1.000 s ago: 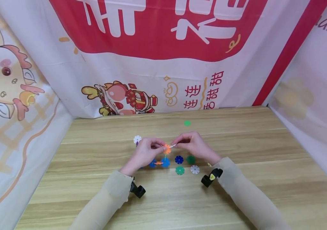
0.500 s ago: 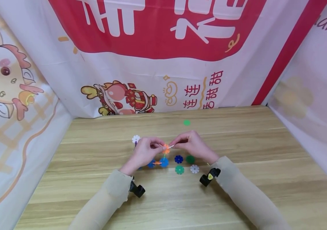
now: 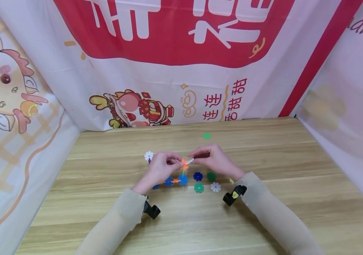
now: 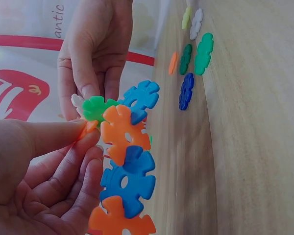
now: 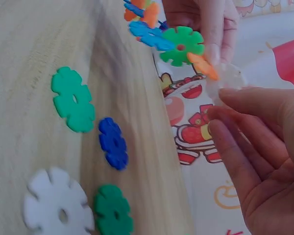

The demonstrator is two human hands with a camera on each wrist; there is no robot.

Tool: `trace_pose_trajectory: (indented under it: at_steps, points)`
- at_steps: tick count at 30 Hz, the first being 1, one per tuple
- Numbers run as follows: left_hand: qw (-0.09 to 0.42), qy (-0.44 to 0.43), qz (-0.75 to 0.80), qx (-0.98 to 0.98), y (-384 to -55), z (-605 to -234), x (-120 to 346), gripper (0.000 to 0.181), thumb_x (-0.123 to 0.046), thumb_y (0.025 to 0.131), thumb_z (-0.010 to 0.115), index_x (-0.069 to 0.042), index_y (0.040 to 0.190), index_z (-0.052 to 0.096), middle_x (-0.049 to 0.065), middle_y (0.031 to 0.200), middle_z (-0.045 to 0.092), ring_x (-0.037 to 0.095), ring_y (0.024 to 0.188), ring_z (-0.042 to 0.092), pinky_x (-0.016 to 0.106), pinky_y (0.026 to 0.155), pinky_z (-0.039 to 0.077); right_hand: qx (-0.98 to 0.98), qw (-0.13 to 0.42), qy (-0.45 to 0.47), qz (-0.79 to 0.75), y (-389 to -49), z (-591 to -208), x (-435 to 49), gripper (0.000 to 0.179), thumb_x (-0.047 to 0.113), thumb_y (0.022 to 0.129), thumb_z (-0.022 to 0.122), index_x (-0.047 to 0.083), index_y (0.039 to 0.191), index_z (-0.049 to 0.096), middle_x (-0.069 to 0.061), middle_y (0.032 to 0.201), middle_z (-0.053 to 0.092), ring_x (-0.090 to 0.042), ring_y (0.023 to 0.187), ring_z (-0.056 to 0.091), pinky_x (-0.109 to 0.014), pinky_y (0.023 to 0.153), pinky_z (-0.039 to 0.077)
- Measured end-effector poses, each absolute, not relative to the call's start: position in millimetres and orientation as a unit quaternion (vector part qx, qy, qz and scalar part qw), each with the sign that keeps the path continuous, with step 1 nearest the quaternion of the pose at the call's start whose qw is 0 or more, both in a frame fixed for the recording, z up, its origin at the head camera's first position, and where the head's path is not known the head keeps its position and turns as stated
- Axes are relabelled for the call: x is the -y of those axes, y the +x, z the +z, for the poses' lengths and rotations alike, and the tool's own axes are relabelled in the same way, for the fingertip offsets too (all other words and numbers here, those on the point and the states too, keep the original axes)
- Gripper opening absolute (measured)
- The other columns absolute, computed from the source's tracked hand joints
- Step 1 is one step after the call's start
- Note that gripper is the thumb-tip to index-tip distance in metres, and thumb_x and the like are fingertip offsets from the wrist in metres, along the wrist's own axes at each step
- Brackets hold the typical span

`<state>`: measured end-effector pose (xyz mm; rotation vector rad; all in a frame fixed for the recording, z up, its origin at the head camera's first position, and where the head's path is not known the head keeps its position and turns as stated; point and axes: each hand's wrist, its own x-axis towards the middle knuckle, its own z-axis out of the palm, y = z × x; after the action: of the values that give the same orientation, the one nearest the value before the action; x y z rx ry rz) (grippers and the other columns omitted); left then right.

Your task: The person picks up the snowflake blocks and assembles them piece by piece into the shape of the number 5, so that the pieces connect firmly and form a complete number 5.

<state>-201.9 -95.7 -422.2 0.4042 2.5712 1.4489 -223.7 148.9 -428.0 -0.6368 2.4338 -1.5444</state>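
My left hand (image 3: pixel 160 168) pinches an orange notched plastic disc (image 5: pixel 202 65) between thumb and fingers. That disc is joined to a light green one (image 5: pixel 188 36), which connects to a blue disc (image 5: pixel 148 33) in a linked chain. More orange (image 4: pixel 115 128) and blue (image 4: pixel 115 178) discs follow along the chain in the left wrist view. Facing it, my right hand (image 3: pixel 214 160) holds a whitish, see-through notched disc (image 5: pixel 235 73) by its edge. The white disc's rim meets the orange disc, and my fingers cover part of it.
Loose discs lie on the wooden table (image 3: pixel 188 223): dark blue (image 3: pixel 198 176), dark green (image 3: pixel 211 176), teal green (image 3: pixel 199 188) and white (image 3: pixel 215 187). A light green disc (image 3: pixel 207 136) lies farther back. Printed cloth (image 3: pixel 168 81) hangs behind the table.
Both hands stay close together at the chain's end. The white disc in my right hand tips, showing more of its face now than half a second ago.
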Motion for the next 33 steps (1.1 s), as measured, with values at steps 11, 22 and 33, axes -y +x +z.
trace_pose_trajectory:
  at_steps: [11, 22, 33]
  points:
    - [0.084, 0.118, 0.474, -0.868, -201.0, -419.2, 100.6, 0.007, -0.016, 0.1, 0.077, -0.013, 0.105, 0.081, 0.0, 0.091, 0.078, 0.019, 0.08, 0.067, 0.027, 0.071, 0.052, -0.882, 0.146, -0.187, -0.408, -218.2, -432.7, -197.4, 0.034, 0.014, 0.092, 0.085, 0.006, 0.123, 0.078, -0.009, 0.114, 0.081, -0.015, 0.097, 0.073, -0.029, 0.086, 0.062]
    - [0.088, 0.112, 0.484, -0.864, -200.5, -417.4, 100.3, 0.008, -0.011, 0.101, 0.075, -0.01, 0.106, 0.081, 0.004, 0.093, 0.078, 0.022, 0.081, 0.068, 0.024, 0.069, 0.051, -0.909, 0.151, -0.198, -0.335, -206.2, -445.6, -198.2, 0.025, 0.019, 0.086, 0.092, 0.012, 0.107, 0.082, 0.002, 0.097, 0.077, -0.01, 0.086, 0.065, -0.025, 0.077, 0.057]
    - [0.085, 0.12, 0.475, -0.867, -200.2, -419.2, 99.6, 0.007, -0.012, 0.101, 0.075, -0.012, 0.105, 0.081, 0.001, 0.092, 0.077, 0.018, 0.08, 0.066, 0.026, 0.071, 0.053, -0.902, 0.162, -0.182, -0.355, -205.4, -447.9, -197.6, 0.023, 0.017, 0.086, 0.092, 0.016, 0.103, 0.076, 0.002, 0.094, 0.072, -0.014, 0.085, 0.063, -0.025, 0.076, 0.056]
